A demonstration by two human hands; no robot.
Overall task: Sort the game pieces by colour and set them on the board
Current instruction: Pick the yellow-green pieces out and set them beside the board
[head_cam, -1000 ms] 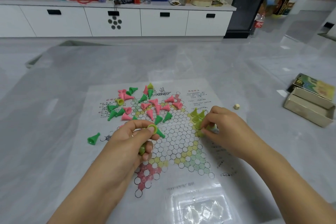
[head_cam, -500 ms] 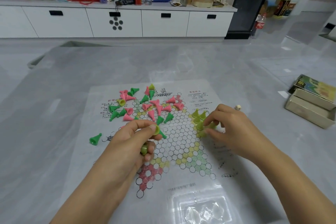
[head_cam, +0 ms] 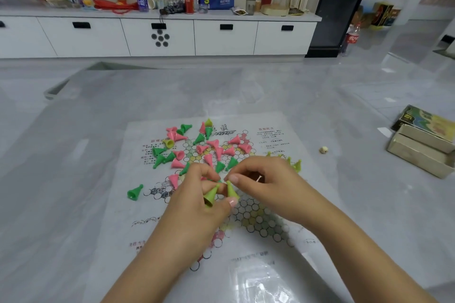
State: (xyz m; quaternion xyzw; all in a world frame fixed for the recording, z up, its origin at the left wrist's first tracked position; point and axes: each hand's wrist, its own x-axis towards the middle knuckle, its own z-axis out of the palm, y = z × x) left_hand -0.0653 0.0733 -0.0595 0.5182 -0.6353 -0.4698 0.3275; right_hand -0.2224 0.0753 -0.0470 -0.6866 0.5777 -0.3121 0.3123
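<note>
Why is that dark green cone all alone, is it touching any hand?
Apart. In the head view, the dark green cone lies by itself, with bare sheet between it and the left hand.

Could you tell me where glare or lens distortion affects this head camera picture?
Head view: glare whitens the clear plastic bag at the near edge of the board sheet; wide-angle distortion bows the cabinet line and the dark door frame; both hands, left and right, stay reasonably sharp.
</note>
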